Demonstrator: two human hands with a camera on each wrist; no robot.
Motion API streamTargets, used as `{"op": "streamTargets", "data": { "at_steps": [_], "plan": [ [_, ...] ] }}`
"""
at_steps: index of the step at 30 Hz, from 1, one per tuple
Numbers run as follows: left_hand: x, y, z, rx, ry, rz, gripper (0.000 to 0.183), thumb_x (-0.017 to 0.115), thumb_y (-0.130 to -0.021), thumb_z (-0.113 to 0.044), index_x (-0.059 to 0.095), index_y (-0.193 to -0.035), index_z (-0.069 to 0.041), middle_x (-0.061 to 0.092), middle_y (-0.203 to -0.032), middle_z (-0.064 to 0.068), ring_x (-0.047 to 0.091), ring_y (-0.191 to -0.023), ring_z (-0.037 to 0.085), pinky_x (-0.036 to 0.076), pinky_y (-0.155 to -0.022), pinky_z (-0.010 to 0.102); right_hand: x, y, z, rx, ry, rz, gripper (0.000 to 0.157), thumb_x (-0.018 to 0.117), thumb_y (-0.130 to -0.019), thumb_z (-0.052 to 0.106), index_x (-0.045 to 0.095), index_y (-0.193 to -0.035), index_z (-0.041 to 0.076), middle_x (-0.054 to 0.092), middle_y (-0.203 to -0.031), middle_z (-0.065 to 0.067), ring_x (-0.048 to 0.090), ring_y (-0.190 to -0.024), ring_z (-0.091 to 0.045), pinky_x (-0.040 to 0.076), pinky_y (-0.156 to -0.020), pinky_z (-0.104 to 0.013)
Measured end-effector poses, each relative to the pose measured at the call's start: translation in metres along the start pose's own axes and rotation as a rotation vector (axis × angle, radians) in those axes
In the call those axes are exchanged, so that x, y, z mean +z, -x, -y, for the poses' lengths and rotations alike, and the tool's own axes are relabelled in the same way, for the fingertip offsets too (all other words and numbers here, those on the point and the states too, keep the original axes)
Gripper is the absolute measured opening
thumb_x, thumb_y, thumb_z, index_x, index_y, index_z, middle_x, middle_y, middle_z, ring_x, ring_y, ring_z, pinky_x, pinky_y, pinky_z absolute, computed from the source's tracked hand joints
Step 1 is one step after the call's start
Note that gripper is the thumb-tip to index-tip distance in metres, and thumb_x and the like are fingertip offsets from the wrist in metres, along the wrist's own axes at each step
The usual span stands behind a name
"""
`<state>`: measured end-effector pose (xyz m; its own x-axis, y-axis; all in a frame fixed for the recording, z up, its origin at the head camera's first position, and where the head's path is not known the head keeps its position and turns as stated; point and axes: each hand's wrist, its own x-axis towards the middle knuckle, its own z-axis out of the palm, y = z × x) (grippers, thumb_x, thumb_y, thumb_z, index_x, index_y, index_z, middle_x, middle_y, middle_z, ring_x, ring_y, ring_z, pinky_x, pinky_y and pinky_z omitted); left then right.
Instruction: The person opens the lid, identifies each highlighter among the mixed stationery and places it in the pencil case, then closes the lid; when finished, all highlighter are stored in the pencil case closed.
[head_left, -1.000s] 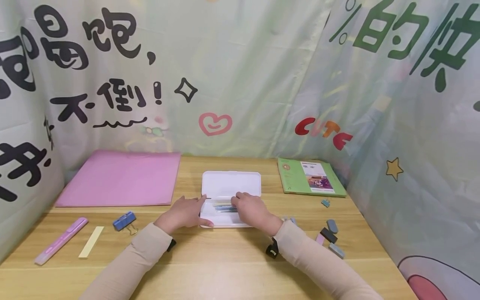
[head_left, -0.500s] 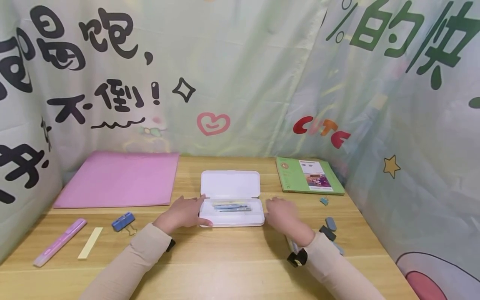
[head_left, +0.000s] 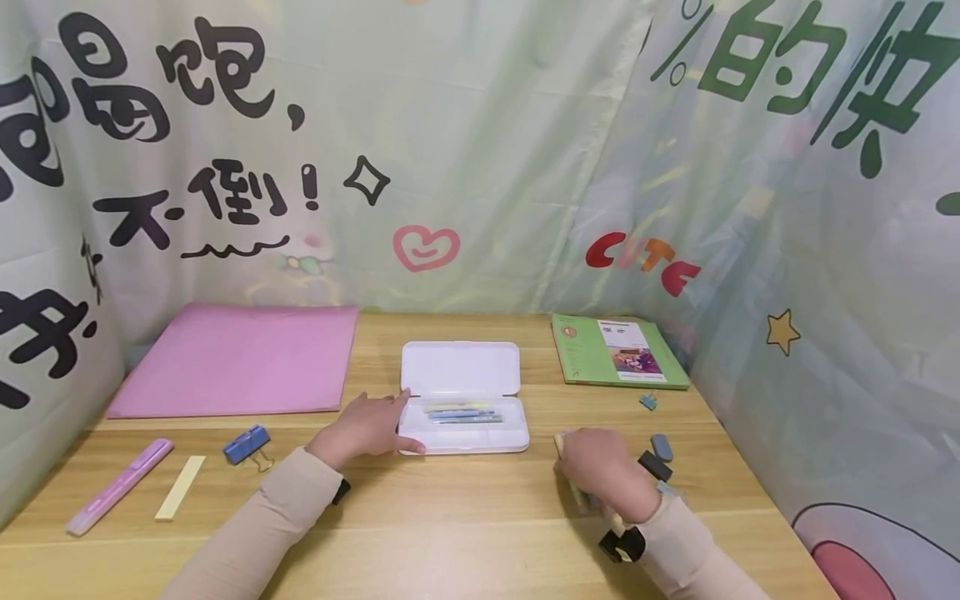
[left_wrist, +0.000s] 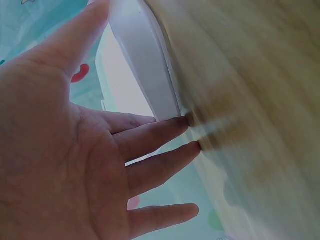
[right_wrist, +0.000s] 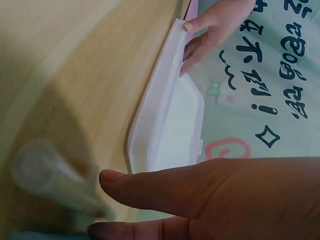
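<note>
A white pencil case (head_left: pixel 514 427) lies with its lid raised at the middle of the table. Several slim pens (head_left: pixel 465 415) in blue and pale yellow rest inside it. My left hand (head_left: pixel 366 427) touches the case's left end, thumb at the front corner; in the left wrist view its fingers look fairly straight. To the right of the case, my right hand (head_left: pixel 603 467) is low over a pale stick-like thing (head_left: pixel 559 443), partly hidden beneath it. In the right wrist view, thumb and forefinger stand apart near a blurred translucent cylinder (right_wrist: pixel 42 165), which looks like a pen.
On the right are a blue-grey eraser (head_left: pixel 662 447), a black eraser (head_left: pixel 655 465), a small teal binder clip (head_left: pixel 648 402) and a green book (head_left: pixel 622 352). Leftward lie a pink folder (head_left: pixel 240 358), a pink pen-like case (head_left: pixel 120 487), a cream strip (head_left: pixel 180 487) and a blue binder clip (head_left: pixel 246 443).
My right hand has left the inside of the pencil case and moved right and nearer, down to the pale sticks. The pens in the case have come into full view. My left hand has stayed put.
</note>
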<state>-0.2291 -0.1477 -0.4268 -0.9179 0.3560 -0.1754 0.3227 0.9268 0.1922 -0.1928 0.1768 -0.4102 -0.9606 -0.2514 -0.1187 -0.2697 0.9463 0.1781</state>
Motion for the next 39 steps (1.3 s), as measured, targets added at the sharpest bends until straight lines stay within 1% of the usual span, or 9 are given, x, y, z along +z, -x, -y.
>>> {"op": "streamTargets", "data": {
  "at_steps": [7, 12, 16, 21, 25, 29, 33, 36, 39],
  "plan": [
    [0.0, 0.001, 0.0, 0.002, 0.018, 0.001, 0.103, 0.05, -0.063, -0.072, 0.025, -0.137, -0.006, 0.043, -0.127, 0.013, 0.039, -0.116, 0.029, 0.017, -0.097, 0.053, 0.005, -0.002, 0.003, 0.006, -0.006, -0.017, 0.031, 0.055, -0.077, 0.028, 0.044, -0.051, 0.015, 0.045, -0.053, -0.002, 0.043, -0.046, -0.018, 0.038, -0.039, -0.035],
    [-0.001, 0.002, 0.0, 0.001, 0.012, -0.004, 0.103, 0.05, -0.062, -0.072, 0.025, -0.137, -0.006, 0.044, -0.127, 0.014, 0.04, -0.115, 0.029, 0.018, -0.097, 0.053, 0.003, -0.004, 0.004, 0.008, -0.05, -0.028, 0.032, 0.054, -0.078, 0.027, 0.044, -0.05, 0.015, 0.043, -0.051, 0.0, 0.042, -0.045, -0.017, 0.035, -0.038, -0.033],
    [-0.002, 0.002, 0.0, 0.002, 0.013, -0.01, 0.102, 0.05, -0.062, -0.072, 0.026, -0.136, -0.005, 0.044, -0.126, 0.014, 0.041, -0.114, 0.029, 0.019, -0.096, 0.052, -0.002, -0.006, 0.006, -0.003, -0.086, -0.075, 0.033, 0.054, -0.078, 0.029, 0.044, -0.05, 0.016, 0.041, -0.049, 0.002, 0.04, -0.043, -0.016, 0.032, -0.036, -0.032],
    [-0.003, 0.003, 0.001, 0.005, 0.007, -0.012, 0.102, 0.05, -0.062, -0.072, 0.026, -0.136, -0.005, 0.044, -0.126, 0.015, 0.041, -0.114, 0.03, 0.02, -0.096, 0.052, -0.01, -0.012, 0.015, -0.027, -0.115, -0.154, 0.028, 0.053, -0.079, 0.029, 0.044, -0.056, 0.016, 0.039, -0.048, 0.003, 0.038, -0.043, -0.014, 0.029, -0.036, -0.032],
    [-0.003, 0.003, 0.001, 0.002, 0.002, -0.011, 0.102, 0.05, -0.063, -0.072, 0.026, -0.136, -0.005, 0.044, -0.126, 0.014, 0.041, -0.114, 0.029, 0.019, -0.096, 0.052, -0.018, -0.021, 0.027, -0.097, -0.123, -0.238, 0.022, 0.054, -0.079, 0.025, 0.045, -0.063, 0.014, 0.037, -0.048, 0.004, 0.036, -0.042, -0.013, 0.028, -0.035, -0.029],
    [-0.002, 0.002, 0.001, 0.003, 0.003, -0.013, 0.103, 0.05, -0.062, -0.072, 0.026, -0.136, -0.005, 0.045, -0.126, 0.013, 0.04, -0.115, 0.028, 0.019, -0.096, 0.052, -0.024, -0.032, 0.044, -0.199, -0.09, -0.363, 0.021, 0.055, -0.078, 0.023, 0.043, -0.062, 0.015, 0.034, -0.046, 0.006, 0.033, -0.039, -0.012, 0.026, -0.033, -0.028],
    [0.0, 0.0, 0.002, 0.007, -0.011, -0.008, 0.104, 0.048, -0.061, -0.074, 0.025, -0.136, -0.006, 0.045, -0.126, 0.011, 0.04, -0.116, 0.027, 0.02, -0.096, 0.052, -0.023, -0.046, 0.06, -0.317, -0.054, -0.474, 0.021, 0.054, -0.079, 0.023, 0.043, -0.061, 0.016, 0.033, -0.048, 0.007, 0.034, -0.04, -0.01, 0.025, -0.033, -0.026],
    [0.001, 0.0, 0.002, 0.006, -0.015, -0.005, 0.105, 0.047, -0.061, -0.075, 0.025, -0.137, -0.006, 0.044, -0.127, 0.011, 0.039, -0.116, 0.026, 0.019, -0.096, 0.052, -0.021, -0.057, 0.071, -0.384, -0.045, -0.526, 0.017, 0.054, -0.08, 0.023, 0.048, -0.065, 0.016, 0.036, -0.052, 0.007, 0.037, -0.043, -0.01, 0.026, -0.033, -0.025],
    [0.001, -0.001, 0.002, 0.01, -0.004, -0.009, 0.104, 0.048, -0.061, -0.074, 0.026, -0.136, -0.005, 0.045, -0.126, 0.012, 0.04, -0.116, 0.028, 0.019, -0.096, 0.053, -0.019, -0.068, 0.08, -0.406, -0.035, -0.55, 0.013, 0.055, -0.081, 0.024, 0.054, -0.07, 0.015, 0.04, -0.056, 0.006, 0.041, -0.046, -0.01, 0.028, -0.034, -0.025]
  ]
}}
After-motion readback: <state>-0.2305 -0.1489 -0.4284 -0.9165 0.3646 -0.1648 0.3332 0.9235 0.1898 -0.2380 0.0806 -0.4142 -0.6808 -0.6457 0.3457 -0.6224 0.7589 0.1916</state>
